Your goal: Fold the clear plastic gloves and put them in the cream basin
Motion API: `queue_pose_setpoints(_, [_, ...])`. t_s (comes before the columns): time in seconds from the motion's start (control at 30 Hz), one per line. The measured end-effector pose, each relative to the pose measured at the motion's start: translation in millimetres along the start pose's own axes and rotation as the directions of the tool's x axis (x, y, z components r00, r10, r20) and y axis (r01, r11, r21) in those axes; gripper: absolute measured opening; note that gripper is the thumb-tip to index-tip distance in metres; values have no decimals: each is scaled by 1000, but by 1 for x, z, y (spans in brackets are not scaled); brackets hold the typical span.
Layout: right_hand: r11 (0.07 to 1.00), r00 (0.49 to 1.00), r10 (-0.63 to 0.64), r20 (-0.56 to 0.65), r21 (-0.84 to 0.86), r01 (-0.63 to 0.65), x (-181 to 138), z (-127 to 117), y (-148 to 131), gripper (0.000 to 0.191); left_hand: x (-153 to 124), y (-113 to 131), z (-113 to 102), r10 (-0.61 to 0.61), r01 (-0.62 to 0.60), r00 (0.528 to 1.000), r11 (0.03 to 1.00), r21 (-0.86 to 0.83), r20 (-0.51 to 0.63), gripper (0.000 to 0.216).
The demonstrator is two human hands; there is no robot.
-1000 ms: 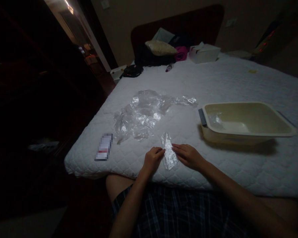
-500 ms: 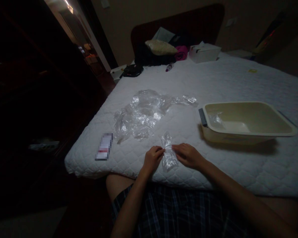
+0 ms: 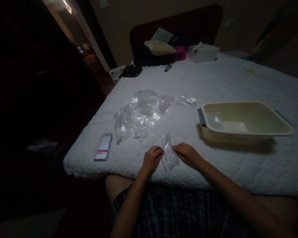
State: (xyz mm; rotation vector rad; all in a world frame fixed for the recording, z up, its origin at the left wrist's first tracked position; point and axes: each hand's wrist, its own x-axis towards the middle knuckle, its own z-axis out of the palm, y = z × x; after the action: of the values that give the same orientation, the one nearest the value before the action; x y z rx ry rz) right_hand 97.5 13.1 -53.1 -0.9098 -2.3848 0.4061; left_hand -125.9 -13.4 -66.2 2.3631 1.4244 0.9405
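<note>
A clear plastic bag [image 3: 170, 157], narrow and creased, lies on the white quilted bed near its front edge. My left hand [image 3: 152, 158] pinches its left side, fingers pressed together. From the right, my right hand [image 3: 187, 154] pinches the opposite side at about the same height. Beyond my hands spreads a loose heap of crumpled clear plastic bags [image 3: 144, 114]. A cream plastic basin [image 3: 243, 140] with grey handles stands to the right, and a piece of clear plastic [image 3: 215, 118] lies inside it at the left end.
A phone-like object [image 3: 103, 147], its face blurred out, lies left of the heap. Toward the headboard [image 3: 201, 23] are a white box [image 3: 203, 53], a pink roll [image 3: 180, 53], a beige pillow-like bundle [image 3: 160, 48], a small bottle [image 3: 168, 68] and a black bag [image 3: 132, 70].
Both hands keep their places on the plastic bag. Its lower part has shifted slightly to the right and looks flatter. The whole view has moved a little.
</note>
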Motion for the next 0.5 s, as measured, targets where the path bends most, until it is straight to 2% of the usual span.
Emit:
queue_pose_setpoints(0.13, [996, 996, 87, -3, 23, -87, 3, 0, -1, 23, 3, 2, -2, -55, 55, 998, 998, -19, 42, 16])
queue_pose_setpoints(0.27, [980, 980, 199, 7, -30, -199, 7, 3, -3, 23, 8, 8, -5, -127, 126, 988, 992, 22, 83, 20])
queue_pose_setpoints(0.5, [930, 929, 367, -47, -17, -368, 14, 7, -8, 20, 18, 15, 1, -244, 231, 968, 960, 160, 64, 32])
